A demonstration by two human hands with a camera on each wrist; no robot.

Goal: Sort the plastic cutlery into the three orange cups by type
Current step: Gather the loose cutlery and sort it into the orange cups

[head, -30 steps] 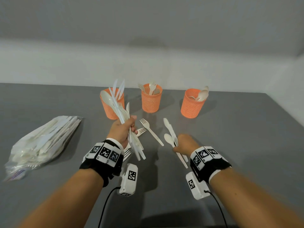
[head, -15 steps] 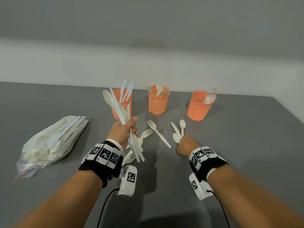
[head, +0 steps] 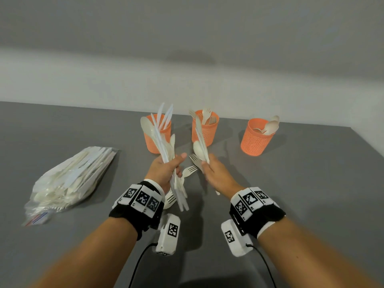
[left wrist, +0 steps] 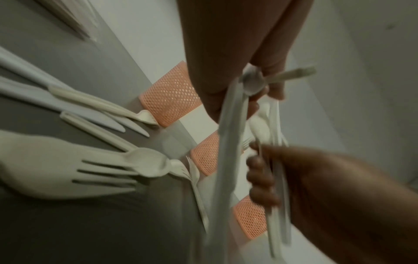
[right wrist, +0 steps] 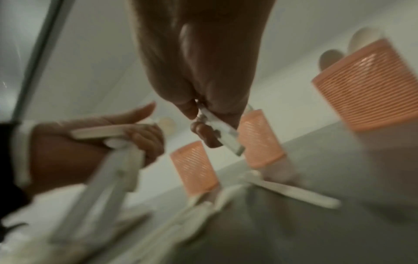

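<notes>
On my far left, well left of the middle orange cup (head: 205,127), a clear plastic bag of spare cutlery (head: 70,181) lies flat on the grey table (head: 301,183).

My left hand (head: 165,170) comes next, raised above the table in front of the left orange cup (head: 156,135). Its fingers (left wrist: 260,176) are curled round a fanned bundle of mixed cutlery (head: 166,146), thumb laid along the front; the blades and a spoon bowl stand up in front of that cup, and the handles hang down below the fist. The forearm runs up from the lower left, palm turned inward.

The left orange cup itself holds knives. On the table between my two hands, nearer me than the middle orange cup, a few loose forks (head: 188,170) lie flat.

My right hand (head: 216,175) is lifted just in front of the middle orange cup, close to my left hand but not touching it. Its thumb and fingertips (right wrist: 204,134) pinch a white knife and spoon (head: 200,145) by the handles, tips pointing up across the cup's wall. The wrist view is blurred.

The middle orange cup holds forks. The right orange cup (head: 256,138), well right of it, holds spoons.
</notes>
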